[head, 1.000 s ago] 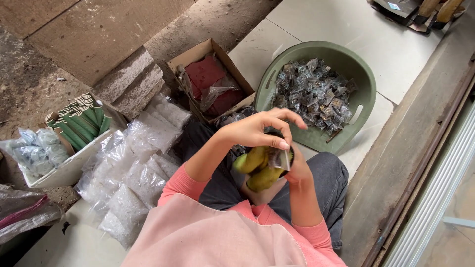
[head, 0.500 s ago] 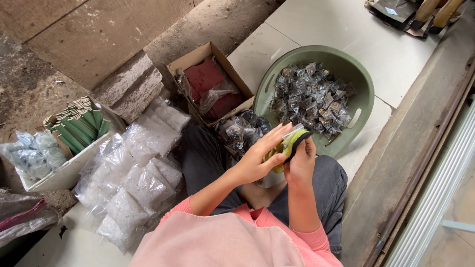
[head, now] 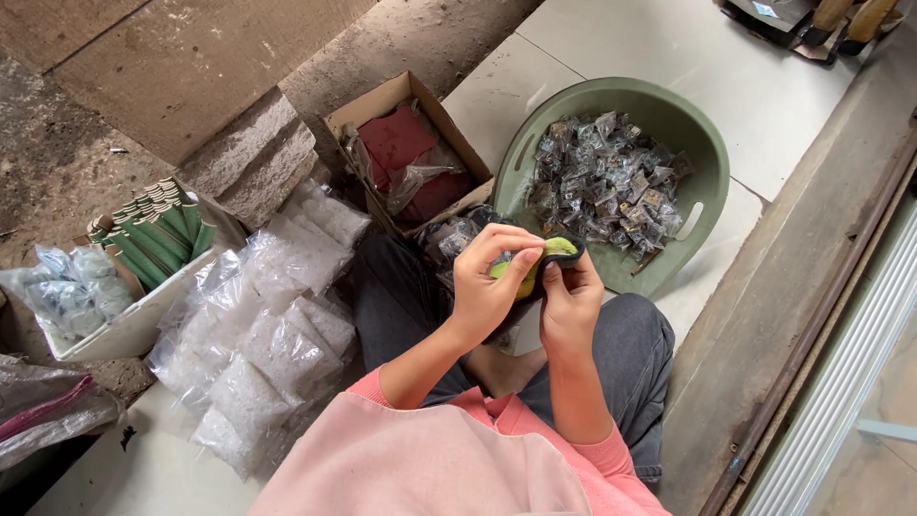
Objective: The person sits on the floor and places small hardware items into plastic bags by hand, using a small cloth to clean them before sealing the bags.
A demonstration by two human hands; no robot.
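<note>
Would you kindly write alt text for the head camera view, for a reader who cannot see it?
Seen from above, a seated person's left hand and right hand together hold a small yellow-green item in dark wrapping over the lap. A green basin of small packets lies ahead, a cardboard box and clear bags of white material to the left.

Pale tiled floor (head: 669,48) under green basin (head: 702,162), cardboard box (head: 382,100), clear bags (head: 267,334), white crate (head: 134,330).
</note>
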